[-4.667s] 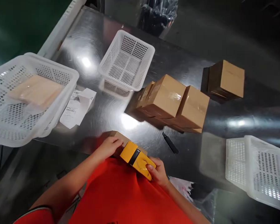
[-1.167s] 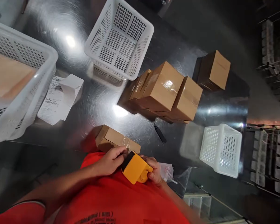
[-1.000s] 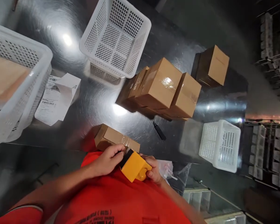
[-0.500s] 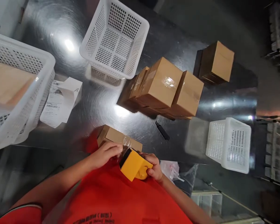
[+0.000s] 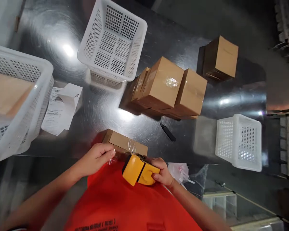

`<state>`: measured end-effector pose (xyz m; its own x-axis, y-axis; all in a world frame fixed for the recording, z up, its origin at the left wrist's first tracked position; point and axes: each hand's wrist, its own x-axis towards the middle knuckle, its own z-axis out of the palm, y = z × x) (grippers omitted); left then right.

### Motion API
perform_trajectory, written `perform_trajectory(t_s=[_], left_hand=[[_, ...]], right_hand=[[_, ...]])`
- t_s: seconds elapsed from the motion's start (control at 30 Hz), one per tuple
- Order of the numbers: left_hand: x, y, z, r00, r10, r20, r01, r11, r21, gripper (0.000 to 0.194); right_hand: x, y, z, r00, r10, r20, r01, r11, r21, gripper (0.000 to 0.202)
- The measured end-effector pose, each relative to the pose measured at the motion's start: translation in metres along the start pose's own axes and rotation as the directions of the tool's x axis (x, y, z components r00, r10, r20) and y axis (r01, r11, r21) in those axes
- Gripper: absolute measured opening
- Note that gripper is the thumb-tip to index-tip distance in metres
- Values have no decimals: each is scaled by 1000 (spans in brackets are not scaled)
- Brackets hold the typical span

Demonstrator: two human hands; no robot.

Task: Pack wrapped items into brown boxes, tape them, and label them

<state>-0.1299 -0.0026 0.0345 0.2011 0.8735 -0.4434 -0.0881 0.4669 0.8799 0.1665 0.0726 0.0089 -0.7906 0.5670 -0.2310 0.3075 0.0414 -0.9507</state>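
A yellow tape dispenser (image 5: 141,170) is in my right hand (image 5: 162,172), whose fingers wrap round its right end. To the left, my left hand (image 5: 98,159) is closed, thumb against fingers, pinching the end of a clear tape strip (image 5: 118,155) that runs from the dispenser. Just beyond both hands, a small cardboard box (image 5: 127,142) lies at the table's near edge, with clear tape showing on its side. Between that box and the bigger boxes lies a black cutter (image 5: 168,132).
Taped cardboard boxes (image 5: 162,85) stand mid-table, another box (image 5: 221,57) at the far right. White baskets are at the back (image 5: 112,41), left (image 5: 42,77) and right (image 5: 239,142). Label sheets (image 5: 61,109) lie beside the left basket. A plastic bag (image 5: 178,171) is near the table edge.
My left hand has moved left, away from the dispenser, and clear tape now stretches between them. The dispenser has turned slightly in my right hand. The camera view has shifted a little.
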Motion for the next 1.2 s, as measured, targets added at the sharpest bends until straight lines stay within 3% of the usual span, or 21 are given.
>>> perform_trajectory(t_s=[0.17, 0.33, 0.53, 0.63, 0.7, 0.8, 0.9, 1.07, 1.13, 1.2], left_hand=[[-3, 18, -16, 995, 86, -43, -69, 951, 303, 38], [-9, 35, -17, 990, 127, 62, -137, 759, 637, 33], [-20, 73, -25, 970, 236, 50, -177, 553, 814, 38], [-24, 98, -21, 937, 339, 82, -217, 383, 898, 34], [-27, 113, -12, 876, 463, 137, -261, 216, 941, 34], [-32, 130, 8, 708, 651, 276, -297, -80, 952, 37], [-33, 141, 27, 609, 648, 458, -361, -288, 887, 34], [2, 156, 52, 507, 620, 599, -461, -392, 796, 31], [21, 162, 72, 460, 600, 655, -526, -410, 745, 31], [33, 168, 102, 372, 580, 725, -656, -388, 647, 34]], right_hand=[[5, -8, 1, 989, 147, 7, -147, 988, -50, 57], [19, -29, 7, 973, 230, 22, -227, 969, -95, 52], [37, -87, -1, 960, 278, 10, -274, 951, -141, 46], [44, -123, -7, 959, 281, -38, -282, 929, -239, 45], [45, -142, -14, 967, 240, -90, -256, 916, -310, 46], [42, -165, -30, 986, 120, -119, -158, 905, -395, 49], [28, -186, -50, 986, 73, -150, -143, 828, -543, 49], [-18, -220, -76, 932, 106, -347, -331, 641, -693, 50], [-39, -222, -81, 880, 173, -442, -452, 588, -671, 50], [-58, -211, -87, 802, 245, -544, -581, 532, -616, 48]])
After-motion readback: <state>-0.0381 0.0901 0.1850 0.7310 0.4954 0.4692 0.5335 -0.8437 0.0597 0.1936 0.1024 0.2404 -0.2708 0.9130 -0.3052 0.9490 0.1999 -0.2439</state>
